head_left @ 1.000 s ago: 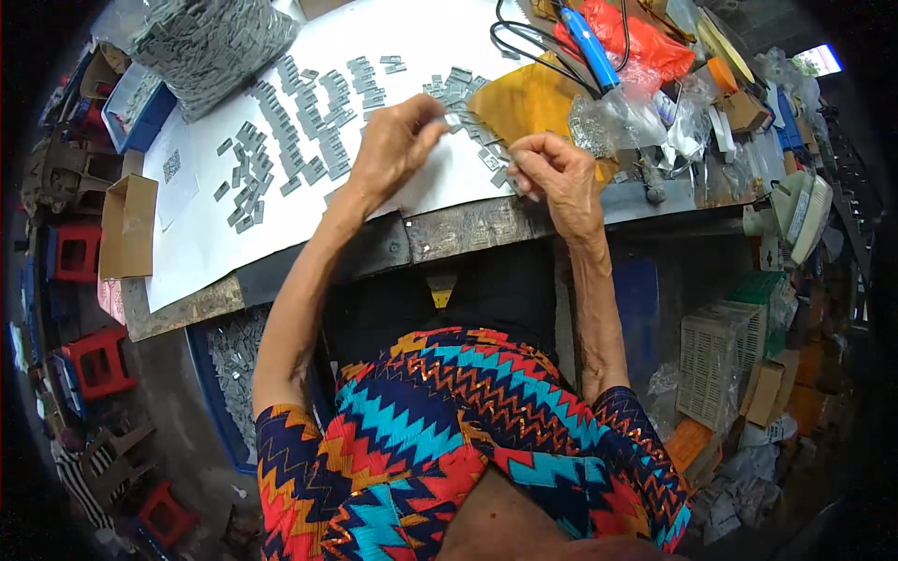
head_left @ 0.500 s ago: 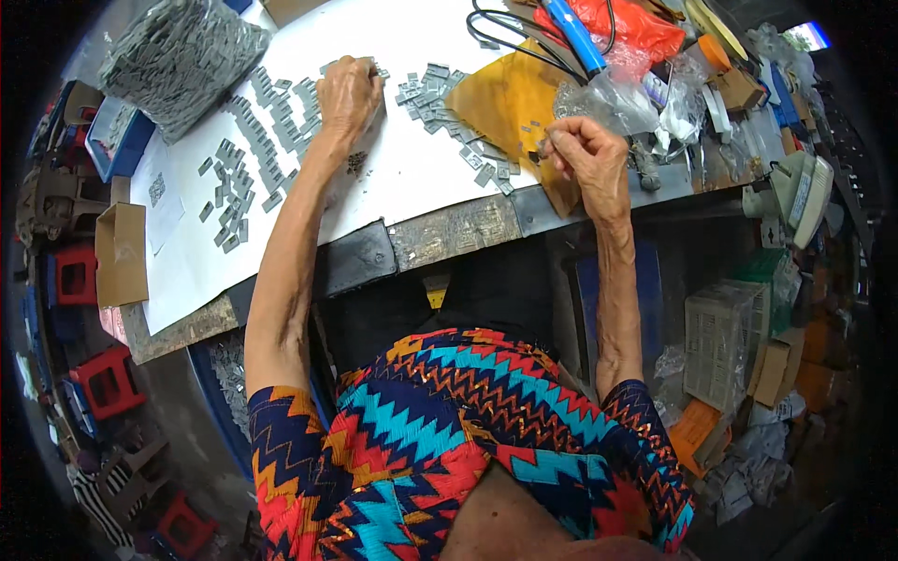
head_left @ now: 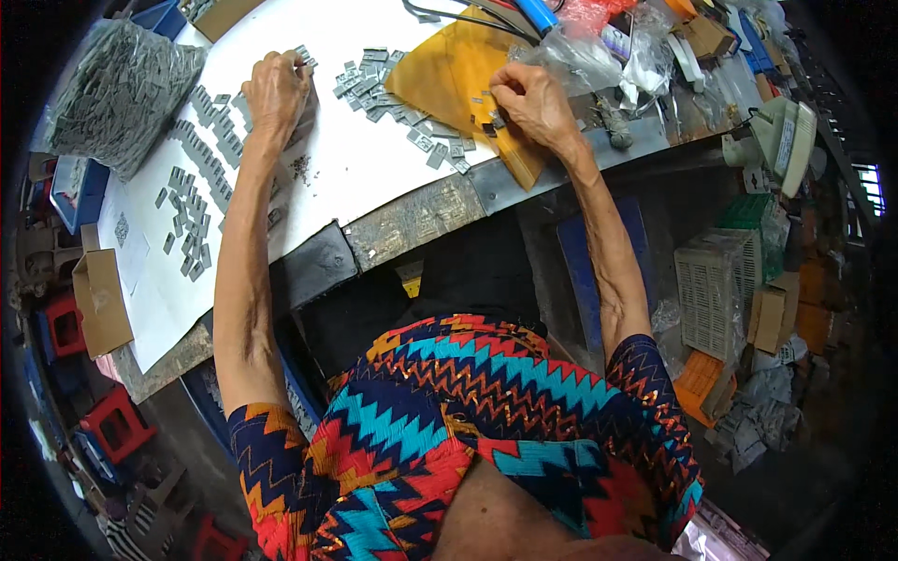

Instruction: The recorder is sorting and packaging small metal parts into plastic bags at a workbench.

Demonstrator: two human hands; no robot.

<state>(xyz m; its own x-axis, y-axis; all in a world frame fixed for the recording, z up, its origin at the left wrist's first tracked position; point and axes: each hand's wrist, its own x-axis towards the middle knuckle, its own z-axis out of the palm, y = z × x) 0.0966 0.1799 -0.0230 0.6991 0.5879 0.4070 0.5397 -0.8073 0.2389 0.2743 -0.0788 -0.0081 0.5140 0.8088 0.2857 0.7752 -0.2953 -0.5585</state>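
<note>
My left hand (head_left: 278,91) rests on the white-covered table with its fingers curled in. Its fingertips are at small grey rectangular pieces (head_left: 304,56), and what they hold is hidden. My right hand (head_left: 538,105) is over an amber sheet (head_left: 440,70), thumb and index finger pressed together. Whatever lies in that pinch is too small to make out. Beside those fingers, several tiny dark pieces (head_left: 489,128) lie on the sheet. Between my hands is a loose heap of grey rectangular pieces (head_left: 371,82), while more grey pieces (head_left: 201,154) form slanting rows left of my left forearm.
A clear bag packed with grey pieces (head_left: 122,98) stands at the far left, above a blue bin (head_left: 79,192). An opened cardboard box (head_left: 101,297) is at the left table edge. Plastic bags (head_left: 571,67), a blue tool (head_left: 536,14) and a black cable (head_left: 449,11) crowd the back right.
The whole view has shifted, so the table sits further left and higher. Against the amber sheet, my right hand has moved away from me and inward. My left hand has moved slightly left.
</note>
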